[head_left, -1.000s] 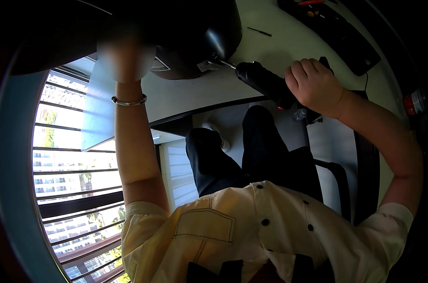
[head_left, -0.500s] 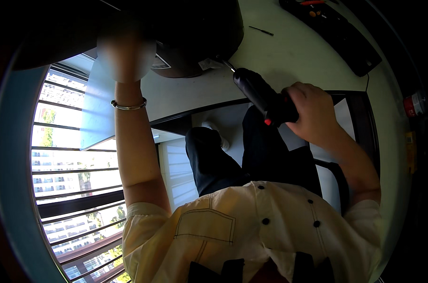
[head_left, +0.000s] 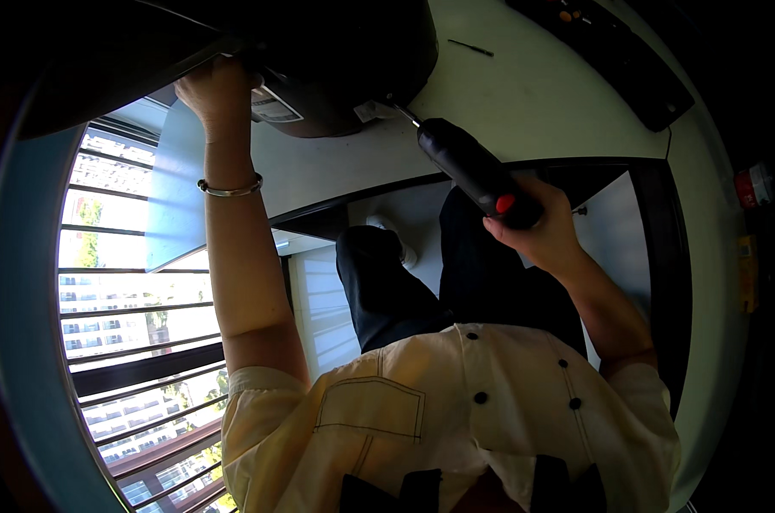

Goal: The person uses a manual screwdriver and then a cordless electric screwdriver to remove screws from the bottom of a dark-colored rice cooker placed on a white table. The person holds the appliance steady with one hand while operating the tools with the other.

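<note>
My right hand [head_left: 541,218] is wrapped round a black power screwdriver [head_left: 464,158] with a red button. Its metal bit points up and left, with its tip at the lower side of a rounded black appliance [head_left: 353,60]; whether it sits in a screw is too dark to tell. Beside the tip, a small pale tag [head_left: 372,110] shows on the appliance. At the appliance's left, my left hand [head_left: 217,92] is closed with curled fingers at its dark edge, the fingertips partly hidden in shadow. A label [head_left: 276,104] shows just right of that hand.
On the pale table [head_left: 481,94] lies a thin dark screwdriver bit [head_left: 470,48]. A long black case [head_left: 610,56] with orange parts rests at the far right. A bottle [head_left: 751,186] and a yellow box [head_left: 747,274] are by the right rim. A blinded window [head_left: 140,325] is at left.
My left hand has gone from a blur to a still grip at the appliance's edge. My right hand has shifted lower, turning the power screwdriver, whose red button now faces up.
</note>
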{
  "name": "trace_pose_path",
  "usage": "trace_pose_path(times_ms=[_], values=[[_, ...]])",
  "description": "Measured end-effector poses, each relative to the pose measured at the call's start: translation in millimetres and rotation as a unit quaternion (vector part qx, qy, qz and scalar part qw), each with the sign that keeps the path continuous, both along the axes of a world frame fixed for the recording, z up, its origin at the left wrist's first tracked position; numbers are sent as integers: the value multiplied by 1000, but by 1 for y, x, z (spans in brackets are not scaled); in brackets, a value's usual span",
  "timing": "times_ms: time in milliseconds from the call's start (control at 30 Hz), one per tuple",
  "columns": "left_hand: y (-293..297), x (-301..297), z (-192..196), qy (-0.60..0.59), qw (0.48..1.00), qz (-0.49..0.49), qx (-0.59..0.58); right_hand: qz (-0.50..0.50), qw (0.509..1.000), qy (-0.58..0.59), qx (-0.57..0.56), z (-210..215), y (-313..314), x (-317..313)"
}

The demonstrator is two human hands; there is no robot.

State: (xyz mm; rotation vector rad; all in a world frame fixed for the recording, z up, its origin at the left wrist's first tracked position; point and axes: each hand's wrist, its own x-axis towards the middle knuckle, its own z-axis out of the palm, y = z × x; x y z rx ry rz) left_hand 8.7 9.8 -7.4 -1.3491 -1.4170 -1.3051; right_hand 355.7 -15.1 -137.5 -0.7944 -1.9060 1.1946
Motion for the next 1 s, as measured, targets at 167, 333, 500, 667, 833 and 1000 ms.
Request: trace_pose_path(times_ms=[167, 333, 500, 667, 833, 1000], values=[[3, -9, 0, -54, 998, -8, -29, 8, 997, 35, -68, -1, 0, -5], [3, -12, -3, -1, 1000, 0, -14, 27, 993, 66, -96, -4, 1, -8], [4, -15, -3, -67, 997, -15, -45, 40, 988, 72, -130, -3, 1, -9], [4, -14, -3, -29, 999, -14, 1, 75, 982, 107, -136, -13, 8, -11], [3, -17, -4, -47, 998, -1, -47, 97, 971, 132, -175, -16, 10, -14], [5, -27, -5, -6, 999, 3, -39, 38, 997, 10, -59, -13, 7, -16]])
